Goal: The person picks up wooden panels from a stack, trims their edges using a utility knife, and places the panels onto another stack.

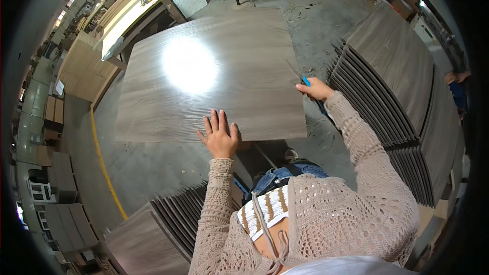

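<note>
While the person's left hand (220,140) rests, fingers apart, on the broad grey-brown wood-grain panel (254,84) mid-frame, seemingly to steady it, the right hand (318,90), right of centre, is clamped round a slim, grey-bladed, blue-handled tool (306,81), probably angled to reach the panel's edge.

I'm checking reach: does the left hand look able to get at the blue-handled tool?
Probably yes: only the board lies between the left hand and the tool, though the right hand holds it.
</note>
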The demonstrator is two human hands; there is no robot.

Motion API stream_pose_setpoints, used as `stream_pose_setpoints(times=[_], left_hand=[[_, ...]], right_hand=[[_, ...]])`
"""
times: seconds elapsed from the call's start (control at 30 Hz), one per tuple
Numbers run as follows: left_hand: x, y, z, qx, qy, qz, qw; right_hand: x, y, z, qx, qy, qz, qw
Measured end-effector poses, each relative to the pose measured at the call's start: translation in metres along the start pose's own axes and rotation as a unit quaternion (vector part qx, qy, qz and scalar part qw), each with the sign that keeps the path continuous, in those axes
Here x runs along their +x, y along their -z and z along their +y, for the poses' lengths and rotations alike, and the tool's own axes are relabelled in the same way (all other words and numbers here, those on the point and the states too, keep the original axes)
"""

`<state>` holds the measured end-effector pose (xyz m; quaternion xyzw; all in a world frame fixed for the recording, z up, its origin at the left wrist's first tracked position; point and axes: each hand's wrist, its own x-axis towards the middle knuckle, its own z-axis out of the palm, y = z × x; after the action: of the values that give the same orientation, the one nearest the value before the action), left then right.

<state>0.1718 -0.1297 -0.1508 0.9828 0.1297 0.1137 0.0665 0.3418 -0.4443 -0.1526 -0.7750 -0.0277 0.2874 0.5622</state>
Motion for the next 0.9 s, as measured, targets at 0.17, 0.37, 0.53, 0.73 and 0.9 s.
stream_pose_setpoints(times=[0.17,0.37,0.53,0.73,0.9], left_hand=[[-0.012,-0.004,0.011,-0.027,-0.059,0.014,0.998],[-0.004,-0.016,0.003,-0.032,-0.102,-0.001,0.994],[0.017,-0.015,-0.046,-0.041,-0.168,-0.029,0.985],[0.057,-0.003,-0.136,-0.01,-0.139,-0.096,0.985],[0.068,-0.01,-0.119,0.037,0.003,-0.156,0.987]], right_hand=[[-0.054,0.002,0.014,0.03,-0.035,0.02,0.999],[-0.072,-0.011,0.054,0.107,-0.027,0.066,0.992],[-0.089,-0.065,0.062,0.149,-0.038,0.09,0.984],[-0.104,-0.185,0.075,0.055,0.022,0.1,0.993],[-0.12,-0.2,0.044,0.031,0.059,-0.002,0.998]])
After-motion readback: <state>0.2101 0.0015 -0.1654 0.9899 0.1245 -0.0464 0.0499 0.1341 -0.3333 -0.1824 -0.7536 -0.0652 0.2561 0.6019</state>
